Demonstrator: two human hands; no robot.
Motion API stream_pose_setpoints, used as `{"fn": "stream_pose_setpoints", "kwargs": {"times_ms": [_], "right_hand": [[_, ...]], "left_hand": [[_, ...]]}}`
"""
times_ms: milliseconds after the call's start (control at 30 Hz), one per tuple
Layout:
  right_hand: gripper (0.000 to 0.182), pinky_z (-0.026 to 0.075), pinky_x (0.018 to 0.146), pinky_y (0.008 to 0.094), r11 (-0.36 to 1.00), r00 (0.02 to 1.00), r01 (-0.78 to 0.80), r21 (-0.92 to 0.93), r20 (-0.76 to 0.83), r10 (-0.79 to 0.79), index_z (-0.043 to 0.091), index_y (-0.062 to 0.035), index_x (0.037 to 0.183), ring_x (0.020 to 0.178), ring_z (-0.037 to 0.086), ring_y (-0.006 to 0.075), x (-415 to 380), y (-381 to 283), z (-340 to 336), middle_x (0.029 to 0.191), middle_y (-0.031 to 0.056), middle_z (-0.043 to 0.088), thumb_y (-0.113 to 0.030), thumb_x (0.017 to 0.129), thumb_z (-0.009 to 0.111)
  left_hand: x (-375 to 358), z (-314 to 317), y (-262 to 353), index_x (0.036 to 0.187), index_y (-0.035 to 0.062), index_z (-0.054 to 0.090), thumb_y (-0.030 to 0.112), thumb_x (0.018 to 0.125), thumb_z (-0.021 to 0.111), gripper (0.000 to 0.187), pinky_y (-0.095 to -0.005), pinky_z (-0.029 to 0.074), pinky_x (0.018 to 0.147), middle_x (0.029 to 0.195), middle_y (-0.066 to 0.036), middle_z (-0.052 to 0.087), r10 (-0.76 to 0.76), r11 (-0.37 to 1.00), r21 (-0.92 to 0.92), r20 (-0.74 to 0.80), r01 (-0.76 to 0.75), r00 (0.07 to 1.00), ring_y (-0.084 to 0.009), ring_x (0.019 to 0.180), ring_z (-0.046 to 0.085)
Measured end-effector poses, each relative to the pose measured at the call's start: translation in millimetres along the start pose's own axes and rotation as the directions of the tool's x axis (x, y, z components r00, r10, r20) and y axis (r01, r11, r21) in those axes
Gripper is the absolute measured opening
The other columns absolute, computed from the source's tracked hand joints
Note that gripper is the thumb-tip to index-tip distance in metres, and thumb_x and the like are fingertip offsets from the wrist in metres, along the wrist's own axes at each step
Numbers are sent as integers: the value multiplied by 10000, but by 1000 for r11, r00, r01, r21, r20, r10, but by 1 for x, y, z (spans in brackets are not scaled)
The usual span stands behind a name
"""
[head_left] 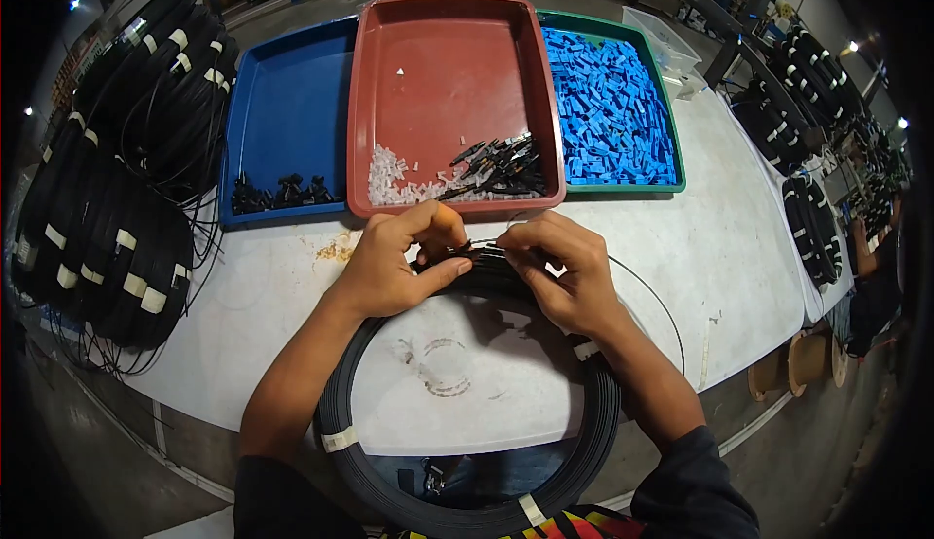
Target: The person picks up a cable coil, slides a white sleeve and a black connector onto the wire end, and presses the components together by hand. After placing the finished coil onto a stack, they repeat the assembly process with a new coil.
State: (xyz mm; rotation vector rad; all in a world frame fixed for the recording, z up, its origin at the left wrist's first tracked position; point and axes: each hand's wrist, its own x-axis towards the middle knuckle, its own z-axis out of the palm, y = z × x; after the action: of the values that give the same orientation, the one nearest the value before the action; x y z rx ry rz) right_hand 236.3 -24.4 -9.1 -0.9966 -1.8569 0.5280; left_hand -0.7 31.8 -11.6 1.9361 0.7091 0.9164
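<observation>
A coil of black cable (336,398), bound with pale tape bands, hangs over the table's near edge in front of my body. At its far side, my left hand (409,262) is closed, thumb and fingers pinching a small black connector (467,250) at a cable end. Its exact form is partly hidden by the fingers. Close by on the right, my right hand (564,267) pinches a thin black cable between thumb and forefinger. A loose cable strand (650,291) curves out to the right of that hand.
Beyond my hands stand a blue tray (292,101) with black parts, a red tray (448,72) with clear sleeves and black pieces, and a green tray (679,164) full of blue clips. Cable coils (107,247) are stacked left; more coils (810,228) lie right.
</observation>
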Motion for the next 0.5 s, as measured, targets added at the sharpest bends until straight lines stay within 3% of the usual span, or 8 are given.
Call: {"fn": "stream_pose_setpoints", "kwargs": {"times_ms": [67, 200, 267, 500], "right_hand": [[241, 525, 653, 327, 1000, 999, 31, 3, -29, -31, 709, -20, 1012, 757, 665, 236, 0, 2, 0, 877, 106, 655, 86, 797, 674], [222, 528, 647, 321, 1000, 1000, 20, 1, -12, -20, 714, -21, 1002, 755, 669, 232, 0, 1, 0, 875, 107, 661, 73, 801, 693], [213, 511, 627, 275, 995, 996, 87, -52, -7, -87, 732, 4, 966, 717, 672, 175, 2, -2, 0, 852, 98, 677, 97, 774, 720], [195, 490, 598, 277, 996, 997, 71, -61, -19, -72, 740, -12, 925, 689, 655, 167, 1, -6, 2, 822, 83, 677, 64, 753, 792]], "left_hand": [[-1, 0, 4, 1009, 25, 641, 44, 819, 804, 251, -250, 499, 636, 859, -62, 732, 71, 990, 120, 29, -74, 997, -108, 754, 694], [0, 1, 5, 1001, 10, 653, 40, 814, 803, 242, -263, 524, 672, 872, -83, 742, 120, 988, 97, 19, -121, 993, -143, 771, 716], [0, 0, 6, 1023, -2, 660, 38, 814, 802, 256, -275, 550, 715, 892, -89, 747, 110, 989, 95, 34, -113, 993, -161, 815, 739], [-2, 2, 8, 1045, -31, 680, 17, 822, 792, 254, -298, 589, 824, 947, -108, 754, 142, 987, 71, 20, -143, 990, -196, 903, 760]]}}
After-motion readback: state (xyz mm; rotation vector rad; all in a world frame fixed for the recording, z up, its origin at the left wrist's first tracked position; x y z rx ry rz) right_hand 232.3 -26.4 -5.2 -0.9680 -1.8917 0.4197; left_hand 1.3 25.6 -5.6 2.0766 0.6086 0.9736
